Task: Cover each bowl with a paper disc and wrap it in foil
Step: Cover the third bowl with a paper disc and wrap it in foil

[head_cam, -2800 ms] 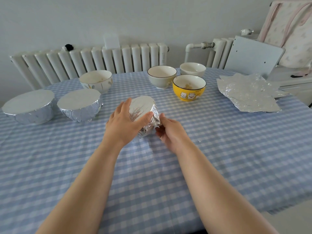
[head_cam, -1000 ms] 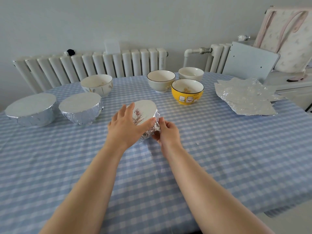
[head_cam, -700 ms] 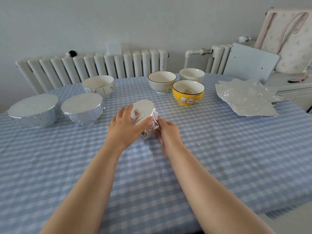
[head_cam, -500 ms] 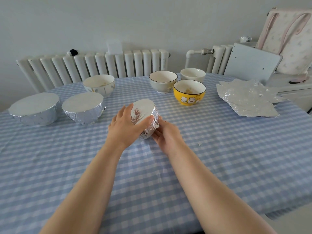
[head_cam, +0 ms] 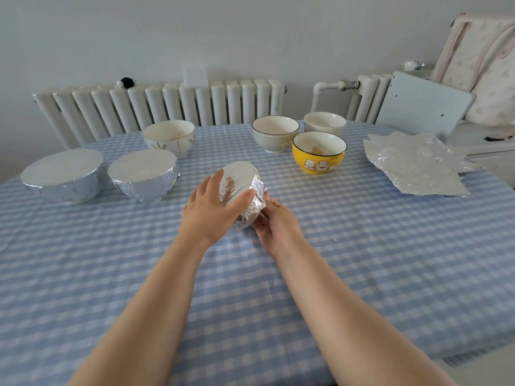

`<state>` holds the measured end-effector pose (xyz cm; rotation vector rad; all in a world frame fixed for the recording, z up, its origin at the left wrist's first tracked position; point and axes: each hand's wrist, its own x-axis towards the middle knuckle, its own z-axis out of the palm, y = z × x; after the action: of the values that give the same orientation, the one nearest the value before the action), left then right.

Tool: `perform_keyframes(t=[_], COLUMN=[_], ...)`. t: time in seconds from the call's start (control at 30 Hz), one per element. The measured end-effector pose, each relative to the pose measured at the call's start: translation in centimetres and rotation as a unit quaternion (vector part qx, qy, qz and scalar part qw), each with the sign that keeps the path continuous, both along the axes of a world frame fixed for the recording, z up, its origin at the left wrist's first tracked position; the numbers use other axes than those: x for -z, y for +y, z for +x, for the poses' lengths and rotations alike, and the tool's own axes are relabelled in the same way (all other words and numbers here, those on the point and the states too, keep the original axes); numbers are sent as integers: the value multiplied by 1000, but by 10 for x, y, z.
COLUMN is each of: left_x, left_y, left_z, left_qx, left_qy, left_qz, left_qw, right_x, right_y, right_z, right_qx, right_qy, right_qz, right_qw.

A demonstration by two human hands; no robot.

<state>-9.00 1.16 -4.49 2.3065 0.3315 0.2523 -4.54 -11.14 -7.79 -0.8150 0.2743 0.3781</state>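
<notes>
White radiators (head_cam: 167,107) are lining the far wall behind a table (head_cam: 362,274) that is being covered by a blue checked cloth. At the middle of the table, a small foil-wrapped bowl (head_cam: 245,190) is being tilted on its side, its flat covered top facing left and toward the viewer. The top is being pressed by the left hand (head_cam: 214,213), fingers spread wide across the foil, while the crinkled underside is being cupped and pinched by the right hand (head_cam: 276,221). By the look of it, the foil is being tightened round the base, the last part of wrapping this bowl.

Two finished wrapped bowls (head_cam: 106,176) are being kept at the far left. Next, this bowl would probably be set beside them; a gentle, level set-down is called for. Four open bowls are waiting further back: a white one (head_cam: 170,137), a grey one (head_cam: 274,133), a small white one (head_cam: 324,123) and a yellow one (head_cam: 319,151). Loose foil sheets (head_cam: 415,165) are being left at the far right. No obstacle is being seen between.
</notes>
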Motion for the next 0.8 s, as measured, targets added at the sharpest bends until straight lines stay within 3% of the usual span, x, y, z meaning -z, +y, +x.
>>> perform_keyframes(t=[0.33,0.57,0.8], left_x=[2,2,2], left_y=[5,4,-1], left_z=[-1,-2,-2], left_qx=[6,6,6], left_qy=[-9,-11,-8], left_qz=[-46,-33,0], left_qw=[999,999,1000], right_x=[-4,-9,-13], right_y=[3,0,-3], right_z=[1,1,5], right_qx=[-81,-87,37], right_qy=[58,79,-7], right_qz=[66,57,-43], right_qw=[993,991,998])
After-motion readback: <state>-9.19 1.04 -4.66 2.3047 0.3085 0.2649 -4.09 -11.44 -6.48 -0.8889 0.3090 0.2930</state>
